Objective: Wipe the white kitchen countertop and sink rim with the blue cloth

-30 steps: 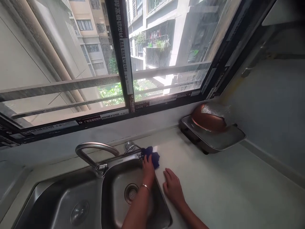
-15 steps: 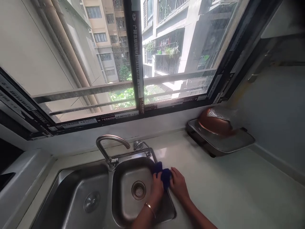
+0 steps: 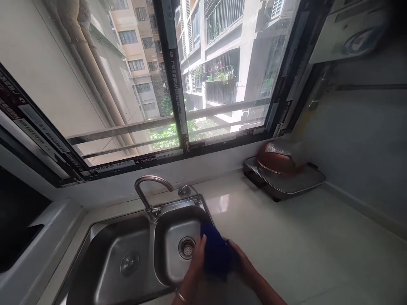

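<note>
So the left hand [image 3: 198, 255], bracelet [image 3: 180, 295] on the wrist, has its grip closed on the left side of a dark blue cloth [image 3: 218, 256]. The right hand [image 3: 245, 266] has the other side, grip closed on it too as far as I can tell, kinda blurry there. The cloth is up over the right edge of the double sink [image 3: 152, 250], which is set into the pale table [image 3: 270, 241]. A curved faucet [image 3: 155, 179] stands toward the table's back edge. Back right corner: copper-coloured pan [image 3: 274, 163] on a flat tray-like base [image 3: 297, 186]. Behind that, a black-framed window [image 3: 176, 87].
</note>
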### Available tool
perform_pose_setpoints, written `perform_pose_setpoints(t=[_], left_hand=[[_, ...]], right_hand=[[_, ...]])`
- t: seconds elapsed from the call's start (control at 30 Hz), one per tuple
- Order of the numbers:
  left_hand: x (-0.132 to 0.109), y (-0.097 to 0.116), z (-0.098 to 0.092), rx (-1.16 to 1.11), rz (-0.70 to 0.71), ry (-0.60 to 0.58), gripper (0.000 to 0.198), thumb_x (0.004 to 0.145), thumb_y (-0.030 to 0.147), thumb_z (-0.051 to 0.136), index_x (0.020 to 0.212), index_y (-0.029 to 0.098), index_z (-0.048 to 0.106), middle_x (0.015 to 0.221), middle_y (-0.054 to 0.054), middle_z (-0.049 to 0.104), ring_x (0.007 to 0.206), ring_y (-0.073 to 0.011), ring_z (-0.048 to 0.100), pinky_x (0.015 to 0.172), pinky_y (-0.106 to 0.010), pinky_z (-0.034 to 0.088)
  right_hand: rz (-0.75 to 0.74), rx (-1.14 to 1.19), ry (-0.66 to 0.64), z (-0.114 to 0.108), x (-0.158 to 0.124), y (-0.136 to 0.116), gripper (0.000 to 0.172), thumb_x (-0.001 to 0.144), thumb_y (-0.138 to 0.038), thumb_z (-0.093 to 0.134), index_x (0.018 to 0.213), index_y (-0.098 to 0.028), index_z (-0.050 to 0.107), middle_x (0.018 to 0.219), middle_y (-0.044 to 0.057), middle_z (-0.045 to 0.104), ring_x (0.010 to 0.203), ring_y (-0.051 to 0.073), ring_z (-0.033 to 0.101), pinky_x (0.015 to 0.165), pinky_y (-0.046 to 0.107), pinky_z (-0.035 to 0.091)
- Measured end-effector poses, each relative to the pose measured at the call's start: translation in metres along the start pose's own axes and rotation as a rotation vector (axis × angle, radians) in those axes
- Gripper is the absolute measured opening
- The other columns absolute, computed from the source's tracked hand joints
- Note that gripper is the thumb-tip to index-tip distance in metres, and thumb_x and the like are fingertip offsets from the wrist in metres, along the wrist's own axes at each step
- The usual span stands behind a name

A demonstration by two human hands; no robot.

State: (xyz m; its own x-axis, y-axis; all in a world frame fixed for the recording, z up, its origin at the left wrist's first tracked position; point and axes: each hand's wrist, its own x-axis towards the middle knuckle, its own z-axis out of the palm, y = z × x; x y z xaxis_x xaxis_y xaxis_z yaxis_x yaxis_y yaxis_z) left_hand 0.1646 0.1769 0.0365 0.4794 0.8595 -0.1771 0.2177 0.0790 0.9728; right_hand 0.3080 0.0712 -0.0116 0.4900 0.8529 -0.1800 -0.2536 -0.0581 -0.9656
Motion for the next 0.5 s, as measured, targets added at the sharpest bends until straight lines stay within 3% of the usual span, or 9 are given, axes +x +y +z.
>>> perform_pose_setpoints(t=[0.07, 0.17, 0.27, 0.4, 0.5], left_hand=[[-0.01, 0.014, 0.011, -0.075, -0.013, -0.096, 0.056, 0.089, 0.057, 0.047, 0.13, 0.023, 0.065, 0.128, -0.01, 0.07, 0.125, -0.026, 0.061, 0.108, -0.04, 0.048], [-0.019, 0.038, 0.027, -0.055, 0.049, -0.277, 0.056, 0.092, 0.054, 0.044, 0.134, 0.021, 0.061, 0.127, -0.01, 0.07, 0.122, -0.0256, 0.062, 0.109, -0.042, 0.048], [-0.022, 0.06, 0.037, 0.177, 0.216, -0.326, 0.049, 0.09, 0.047, 0.05, 0.128, 0.021, 0.065, 0.138, -0.012, 0.062, 0.124, -0.0265, 0.059, 0.112, -0.044, 0.045], [-0.019, 0.073, 0.03, 0.388, 0.273, -0.293, 0.051, 0.09, 0.039, 0.051, 0.138, 0.025, 0.056, 0.163, -0.013, 0.031, 0.115, -0.0241, 0.065, 0.101, -0.04, 0.053], [-0.017, 0.064, 0.002, 0.407, 0.216, -0.245, 0.055, 0.09, 0.042, 0.048, 0.143, 0.026, 0.05, 0.156, -0.012, 0.043, 0.111, -0.0218, 0.067, 0.094, -0.036, 0.057]], right_hand=[[0.152, 0.165, -0.104, 0.002, -0.021, -0.013, 0.068, 0.085, -0.077, 0.041, 0.112, -0.023, 0.072, 0.107, 0.011, 0.074, 0.106, 0.028, 0.068, 0.094, 0.046, 0.054], [0.228, 0.259, -0.142, -0.007, -0.038, -0.03, 0.061, 0.08, -0.074, 0.054, 0.106, -0.022, 0.074, 0.1, 0.011, 0.075, 0.102, 0.03, 0.069, 0.091, 0.047, 0.055], [0.175, 0.294, 0.022, -0.024, -0.039, -0.047, 0.049, 0.069, -0.055, 0.077, 0.103, -0.02, 0.074, 0.099, 0.009, 0.076, 0.098, 0.029, 0.07, 0.089, 0.045, 0.056], [0.107, 0.28, 0.318, -0.056, -0.027, -0.075, 0.047, 0.061, -0.045, 0.085, 0.096, -0.017, 0.073, 0.091, 0.006, 0.076, 0.085, 0.026, 0.071, 0.082, 0.039, 0.058], [-0.011, 0.106, 0.396, -0.085, -0.013, -0.095, 0.049, 0.065, -0.05, 0.081, 0.101, -0.018, 0.072, 0.09, 0.006, 0.075, 0.083, 0.026, 0.07, 0.08, 0.04, 0.058]])
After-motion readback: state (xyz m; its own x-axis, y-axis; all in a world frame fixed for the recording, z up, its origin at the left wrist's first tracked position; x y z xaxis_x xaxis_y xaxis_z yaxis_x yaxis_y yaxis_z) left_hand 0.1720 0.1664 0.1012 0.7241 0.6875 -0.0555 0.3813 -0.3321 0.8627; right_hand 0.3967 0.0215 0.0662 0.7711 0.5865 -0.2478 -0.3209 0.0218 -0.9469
